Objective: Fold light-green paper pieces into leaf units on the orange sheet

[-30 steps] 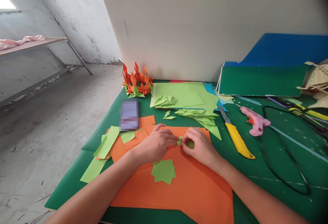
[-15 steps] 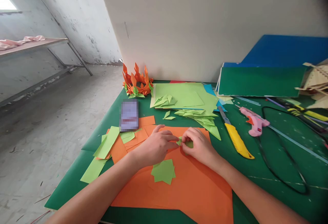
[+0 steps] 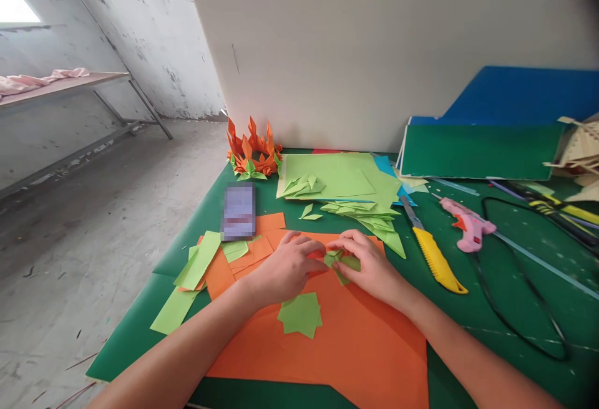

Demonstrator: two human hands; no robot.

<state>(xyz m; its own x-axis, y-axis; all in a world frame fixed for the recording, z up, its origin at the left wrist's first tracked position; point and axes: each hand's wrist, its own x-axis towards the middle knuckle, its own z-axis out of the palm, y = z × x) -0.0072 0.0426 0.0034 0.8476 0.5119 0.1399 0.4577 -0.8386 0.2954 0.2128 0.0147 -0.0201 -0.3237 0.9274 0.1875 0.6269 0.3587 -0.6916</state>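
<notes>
A small piece of folded green paper (image 3: 349,264) is between my two hands, above a large orange sheet (image 3: 365,340). My right hand (image 3: 369,267) pinches it from the right, thumb below and fingers over the top. From the left, the curled fingertips of my left hand (image 3: 289,267) meet its edge; their exact contact is partly hidden. Closer to me, a few flat green paper squares (image 3: 300,315) lie stacked askew on the orange sheet.
Beyond my hands are folded green leaf shapes (image 3: 362,209), larger green sheets (image 3: 337,175) and an orange paper crown (image 3: 255,153). A phone-like blurred rectangle (image 3: 238,211) lies left. Rightward are a yellow utility knife (image 3: 437,259), blade exposed, and a corded pink glue gun (image 3: 470,225).
My right fingers have spread and shifted over the green paper, so more of it shows. My left fingertips stay beside it. The whole view has shifted slightly.
</notes>
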